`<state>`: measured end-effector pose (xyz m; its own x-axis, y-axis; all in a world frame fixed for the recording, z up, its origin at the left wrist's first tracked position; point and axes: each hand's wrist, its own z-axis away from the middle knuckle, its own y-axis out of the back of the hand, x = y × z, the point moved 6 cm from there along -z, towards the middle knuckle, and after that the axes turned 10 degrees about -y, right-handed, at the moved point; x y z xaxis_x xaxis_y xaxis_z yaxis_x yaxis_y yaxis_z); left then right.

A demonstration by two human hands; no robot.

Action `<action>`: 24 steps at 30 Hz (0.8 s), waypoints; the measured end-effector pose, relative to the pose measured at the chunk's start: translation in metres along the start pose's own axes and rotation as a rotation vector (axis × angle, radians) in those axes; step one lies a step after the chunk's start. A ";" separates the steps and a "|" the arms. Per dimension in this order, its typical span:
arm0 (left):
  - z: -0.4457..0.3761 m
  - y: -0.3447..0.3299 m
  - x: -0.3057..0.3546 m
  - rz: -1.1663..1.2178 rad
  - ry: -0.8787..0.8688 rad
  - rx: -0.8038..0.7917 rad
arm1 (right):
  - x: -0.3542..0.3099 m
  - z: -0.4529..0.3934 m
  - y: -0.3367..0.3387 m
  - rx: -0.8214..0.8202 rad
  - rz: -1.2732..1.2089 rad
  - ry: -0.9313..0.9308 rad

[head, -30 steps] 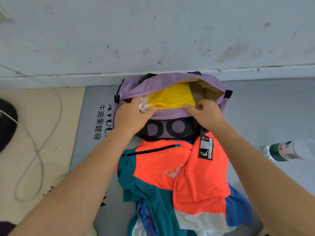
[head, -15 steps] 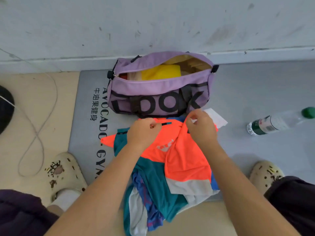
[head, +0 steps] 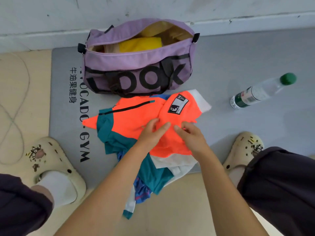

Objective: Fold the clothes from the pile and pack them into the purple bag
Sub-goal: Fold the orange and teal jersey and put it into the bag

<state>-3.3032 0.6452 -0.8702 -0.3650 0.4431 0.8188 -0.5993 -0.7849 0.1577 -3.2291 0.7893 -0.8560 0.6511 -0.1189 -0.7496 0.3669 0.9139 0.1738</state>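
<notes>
The purple bag [head: 139, 65] lies open against the wall, with a folded yellow garment [head: 141, 44] inside it. In front of it sits the clothes pile, topped by an orange and teal jacket [head: 133, 116] with a black zip and a patch. Under the jacket lie blue [head: 141, 189] and white [head: 172, 162] pieces. My left hand [head: 153, 132] and my right hand [head: 190, 135] meet at the middle of the jacket. The fingers of both hands curl into the orange fabric and pinch it.
A grey gym mat [head: 68, 116] lies under the bag and pile. A clear water bottle [head: 260, 91] with a green cap lies to the right. My feet in cream clogs [head: 56, 167] [head: 243, 147] flank the pile. A thin cable [head: 15, 116] loops at the left.
Both hands left the bag's opening, moved down onto the orange jacket, then slid nearer to me and closer together. The view pulled back from the bag.
</notes>
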 end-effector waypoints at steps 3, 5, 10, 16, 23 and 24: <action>0.015 -0.005 0.010 0.333 0.071 0.030 | -0.016 0.025 -0.033 -0.411 -0.001 -0.062; 0.025 0.010 0.019 0.399 0.024 0.086 | -0.030 0.040 -0.041 -0.518 0.005 -0.100; 0.058 0.059 0.061 0.346 -0.127 0.236 | -0.067 0.063 -0.026 -0.248 -0.258 -0.167; 0.111 0.080 0.164 0.265 -0.358 0.150 | -0.129 0.114 -0.012 -0.323 0.019 -0.080; 0.176 0.104 0.285 0.069 -0.659 0.219 | -0.269 0.204 0.052 -0.175 0.005 0.383; 0.185 0.108 0.299 0.004 -0.696 0.249 | -0.286 0.219 0.057 -0.149 0.064 0.445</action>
<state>-3.3449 0.6123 -0.5062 0.2193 0.1280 0.9672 -0.3891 -0.8976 0.2070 -3.2492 0.7900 -0.4918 0.3091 0.0878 -0.9470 0.2150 0.9635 0.1595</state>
